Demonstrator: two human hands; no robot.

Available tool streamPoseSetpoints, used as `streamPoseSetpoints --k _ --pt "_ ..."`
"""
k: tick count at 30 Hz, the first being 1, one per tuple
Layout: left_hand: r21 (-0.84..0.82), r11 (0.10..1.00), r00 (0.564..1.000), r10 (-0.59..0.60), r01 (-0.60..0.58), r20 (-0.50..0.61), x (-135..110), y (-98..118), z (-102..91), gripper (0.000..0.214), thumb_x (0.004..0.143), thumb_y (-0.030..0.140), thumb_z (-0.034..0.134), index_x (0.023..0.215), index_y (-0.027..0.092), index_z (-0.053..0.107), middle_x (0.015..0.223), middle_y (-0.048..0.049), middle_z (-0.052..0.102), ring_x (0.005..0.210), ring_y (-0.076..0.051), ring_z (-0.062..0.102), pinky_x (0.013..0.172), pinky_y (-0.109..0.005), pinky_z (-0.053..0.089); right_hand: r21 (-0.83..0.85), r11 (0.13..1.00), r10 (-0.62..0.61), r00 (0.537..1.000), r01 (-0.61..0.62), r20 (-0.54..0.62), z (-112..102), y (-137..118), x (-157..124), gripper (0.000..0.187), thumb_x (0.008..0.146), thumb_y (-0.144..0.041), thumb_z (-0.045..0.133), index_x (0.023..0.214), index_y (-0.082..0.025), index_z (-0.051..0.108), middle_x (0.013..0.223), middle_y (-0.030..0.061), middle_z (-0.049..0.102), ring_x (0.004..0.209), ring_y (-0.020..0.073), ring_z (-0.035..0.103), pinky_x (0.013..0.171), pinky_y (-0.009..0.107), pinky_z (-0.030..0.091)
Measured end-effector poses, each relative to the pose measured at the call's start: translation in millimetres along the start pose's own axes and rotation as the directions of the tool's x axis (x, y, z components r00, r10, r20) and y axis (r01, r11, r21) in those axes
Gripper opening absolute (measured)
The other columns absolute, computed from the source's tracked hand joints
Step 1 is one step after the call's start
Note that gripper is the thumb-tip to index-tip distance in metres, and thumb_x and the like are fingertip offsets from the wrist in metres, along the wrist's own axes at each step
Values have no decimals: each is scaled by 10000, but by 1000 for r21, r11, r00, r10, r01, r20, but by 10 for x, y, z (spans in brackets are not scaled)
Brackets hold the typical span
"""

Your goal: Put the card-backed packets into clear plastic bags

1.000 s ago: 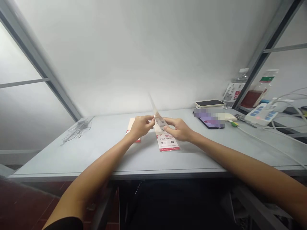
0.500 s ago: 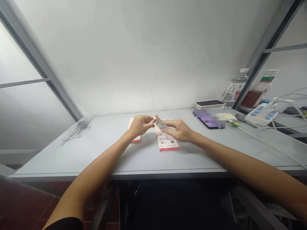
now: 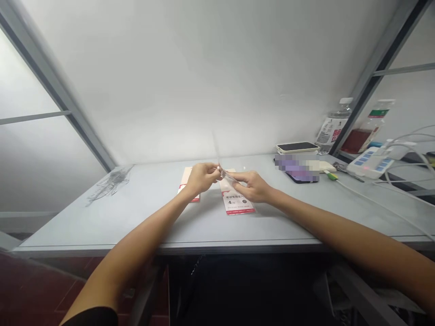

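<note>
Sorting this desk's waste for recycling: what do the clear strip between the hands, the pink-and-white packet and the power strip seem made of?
The clear strip, pinched by the left hand and right hand, looks like thin, glossy plastic film: it is see-through and catches light. The packet looks like matte printed paper or thin card. The power strip looks like smooth moulded plastic.

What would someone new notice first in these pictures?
Two bare hands meet mid-table: the left hand and right hand pinch a thin clear plastic strip between them. Just below, a white-and-red printed packet lies on the grey table. At far right sits a white power strip with blue switches.
</note>
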State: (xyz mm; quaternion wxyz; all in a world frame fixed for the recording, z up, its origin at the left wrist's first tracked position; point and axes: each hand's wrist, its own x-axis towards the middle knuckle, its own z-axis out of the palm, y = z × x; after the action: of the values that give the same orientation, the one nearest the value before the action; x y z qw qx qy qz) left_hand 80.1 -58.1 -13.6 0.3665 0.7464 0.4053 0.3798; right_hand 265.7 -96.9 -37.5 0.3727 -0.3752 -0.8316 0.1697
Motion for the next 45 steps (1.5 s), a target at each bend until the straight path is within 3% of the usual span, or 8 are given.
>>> streamPoseSetpoints --k 7,13,22,28,32,36,40,45 --pt "-50 998 995 -29 24 -93 8 -12 19 214 763 308 533 809 138 653 735 -59 692 676 -172 675 600 -258 553 67 998 -3 998 8 -66 63 -61 8 381 819 -191 410 1137 -165 616 694 -12 642 517 90 493 530 220 415" --pt "-5 999 988 45 -46 -151 18 -9 -8 309 796 436 513 847 149 616 885 -74 679 603 -145 658 492 -234 526 275 961 35 982 18 -188 57 -59 47 337 840 -258 471 1154 -174 560 994 50 660 860 172 616 784 304 482" --pt "-112 982 961 119 -151 -251 16 15 -73 237 827 400 471 877 168 490 851 -56 651 672 -123 639 515 -215 509 467 876 279 915 -119 -291 -40 -3 106 311 819 -455 525 892 -162 602 826 59 677 760 192 630 657 300 513" --pt "-79 983 955 139 -165 -261 -20 34 -95 361 802 336 493 1124 233 367 866 -4 616 541 -75 600 487 -200 491 431 894 271 913 -121 -304 -115 4 123 398 802 -561 489 783 -178 595 785 42 662 810 200 622 710 299 506" --pt "-23 986 967 155 -163 -200 0 13 -106 213 787 333 487 948 202 533 1047 -38 550 641 -83 610 480 -199 498 466 880 232 937 -88 -262 -116 -16 128 395 810 -547 491 856 -175 614 856 46 674 866 200 623 771 305 499" --pt "-119 969 974 202 -214 -105 21 24 -116 198 785 329 491 865 187 603 1157 -54 500 873 -138 585 572 -227 525 451 887 230 941 -98 -247 -127 6 131 390 825 -528 485 860 -164 620 844 48 675 823 189 624 717 286 504" --pt "-113 964 968 232 -242 -98 31 17 -114 231 757 386 570 772 165 634 1067 -58 549 933 -150 552 701 -240 495 387 903 281 939 -188 -199 -139 35 127 435 809 -562 479 796 -151 621 772 46 668 688 170 618 619 279 506" --pt "-126 978 973 144 -167 -179 76 -20 -128 284 721 432 602 714 149 617 938 -50 604 850 -136 556 719 -242 467 363 903 311 932 -228 -188 -180 62 154 463 797 -584 480 696 -148 595 655 42 648 584 131 604 585 253 504"
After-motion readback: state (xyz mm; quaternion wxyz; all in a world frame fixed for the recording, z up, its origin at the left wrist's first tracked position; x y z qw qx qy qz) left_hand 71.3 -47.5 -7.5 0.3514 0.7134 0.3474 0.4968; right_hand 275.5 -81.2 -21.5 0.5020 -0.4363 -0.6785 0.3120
